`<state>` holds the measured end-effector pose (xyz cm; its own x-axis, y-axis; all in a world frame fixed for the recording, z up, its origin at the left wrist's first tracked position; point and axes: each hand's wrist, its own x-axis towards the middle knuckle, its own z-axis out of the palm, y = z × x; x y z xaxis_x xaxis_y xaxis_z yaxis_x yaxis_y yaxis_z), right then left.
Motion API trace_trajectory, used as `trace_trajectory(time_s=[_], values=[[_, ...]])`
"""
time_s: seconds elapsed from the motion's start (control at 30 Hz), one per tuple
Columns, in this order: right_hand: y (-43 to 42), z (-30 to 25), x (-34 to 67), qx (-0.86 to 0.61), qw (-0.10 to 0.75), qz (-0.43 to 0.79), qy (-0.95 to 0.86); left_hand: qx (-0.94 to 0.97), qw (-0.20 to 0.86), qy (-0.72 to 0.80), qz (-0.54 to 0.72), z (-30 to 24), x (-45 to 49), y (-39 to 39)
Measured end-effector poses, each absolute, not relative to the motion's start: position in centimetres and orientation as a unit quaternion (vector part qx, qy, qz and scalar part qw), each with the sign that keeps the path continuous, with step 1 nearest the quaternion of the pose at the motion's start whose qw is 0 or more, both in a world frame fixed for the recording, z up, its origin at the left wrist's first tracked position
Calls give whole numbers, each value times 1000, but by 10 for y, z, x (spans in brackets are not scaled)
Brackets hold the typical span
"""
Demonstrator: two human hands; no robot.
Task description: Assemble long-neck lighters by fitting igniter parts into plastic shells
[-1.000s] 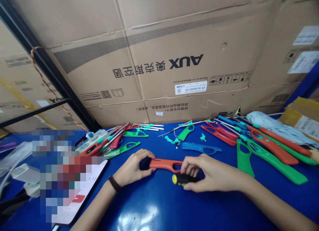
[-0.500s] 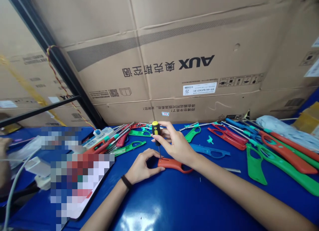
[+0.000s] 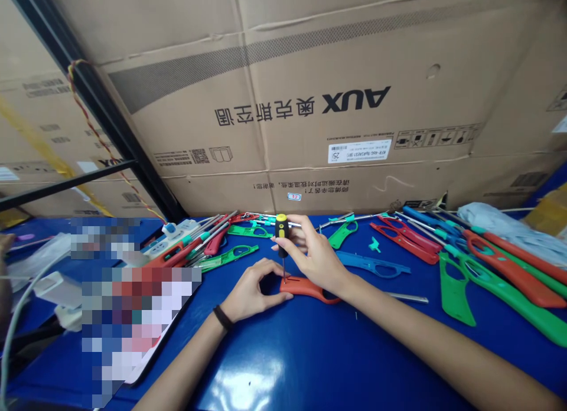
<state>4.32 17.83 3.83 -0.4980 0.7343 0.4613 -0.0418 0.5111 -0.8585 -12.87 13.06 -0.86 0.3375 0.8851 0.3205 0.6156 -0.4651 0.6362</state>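
Note:
My right hand (image 3: 312, 248) grips a short screwdriver (image 3: 282, 229) by its black and yellow handle. The screwdriver stands nearly upright, its tip meeting the left end of an orange lighter casing (image 3: 305, 289). That casing lies on the blue table, and my left hand (image 3: 250, 290) steadies its left end between thumb and fingers. My right wrist partly hides the casing's looped end. Behind my hands are a blue casing half (image 3: 374, 263) and a green casing half (image 3: 343, 234).
Several orange, red and green lighter parts (image 3: 509, 263) lie at the right. A metal strip (image 3: 410, 297) rests near my right forearm. At the left are a power strip (image 3: 177, 237), a white charger (image 3: 57, 290) and a blurred-out area. Cardboard boxes (image 3: 283, 62) stand behind the table.
The view has shifted slightly. The screwdriver is still at the casing's left end, and both hands keep their holds.

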Motion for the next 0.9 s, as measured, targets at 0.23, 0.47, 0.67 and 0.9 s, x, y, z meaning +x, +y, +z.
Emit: trace_trajectory(time_s=[0.23, 0.47, 0.67, 0.9], values=[[175, 35, 42, -224, 436, 399, -775, 790, 201, 482, 322, -10, -129, 131], [173, 39, 41, -215, 431, 450, -752, 793, 210, 476, 316, -8, -128, 130], [177, 51, 48, -227, 450, 405, -762, 788, 216, 480, 321, -8, -128, 130], [176, 51, 49, -228, 441, 416, -762, 789, 211, 481, 318, -9, -129, 131]])
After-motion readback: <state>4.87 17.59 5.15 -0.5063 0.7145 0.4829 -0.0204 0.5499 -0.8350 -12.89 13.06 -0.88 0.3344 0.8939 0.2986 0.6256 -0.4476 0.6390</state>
